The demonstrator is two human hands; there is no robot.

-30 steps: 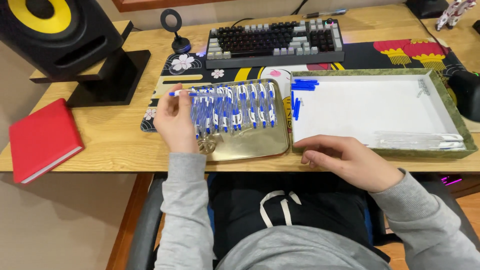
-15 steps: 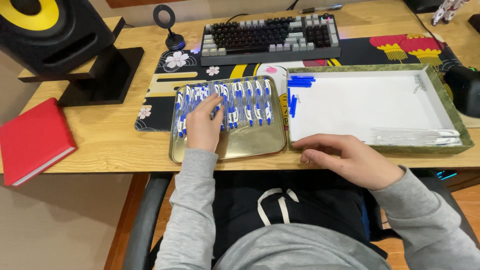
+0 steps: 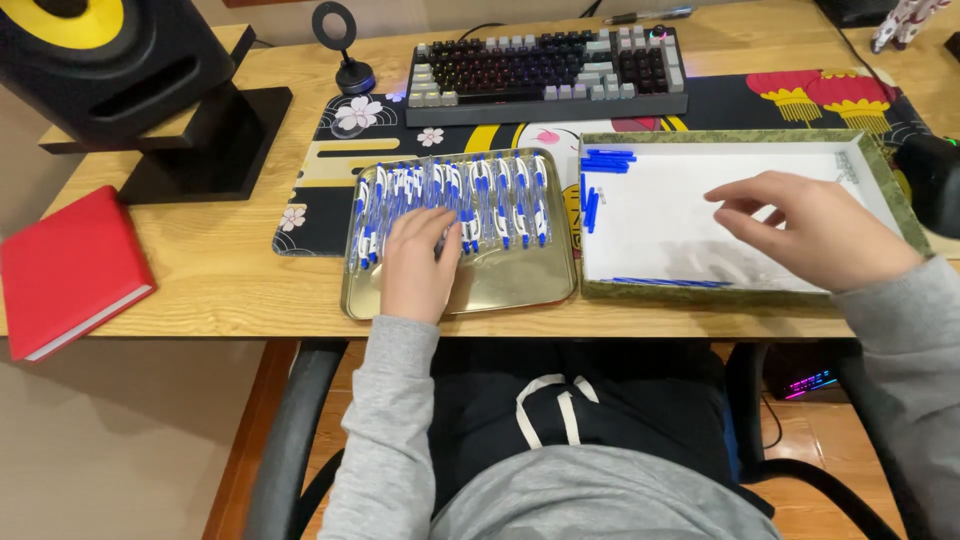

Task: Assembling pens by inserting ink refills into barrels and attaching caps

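Observation:
A shallow metal tray (image 3: 520, 290) on the desk holds a row of several blue and white pens (image 3: 500, 195) in clear wrappers. My left hand (image 3: 418, 262) lies flat on the pens in the tray's middle, fingers spread. To the right stands a white-bottomed box tray with a green rim (image 3: 745, 139). It holds a few blue pen caps (image 3: 607, 160) at its left end and thin blue refills (image 3: 672, 283) along its near wall. My right hand (image 3: 805, 228) hovers over the box's right half, fingers curled and apart, holding nothing I can see.
A keyboard (image 3: 548, 72) sits on a patterned desk mat (image 3: 310, 225) behind the trays. A black speaker with a yellow cone (image 3: 100, 55) stands on a stand at far left, a red book (image 3: 65, 270) near the left front edge. A dark mouse (image 3: 932, 175) is at the right edge.
My right hand lifted off the desk's front edge and moved up over the white box tray. My left hand slid from the tray's left end to its middle.

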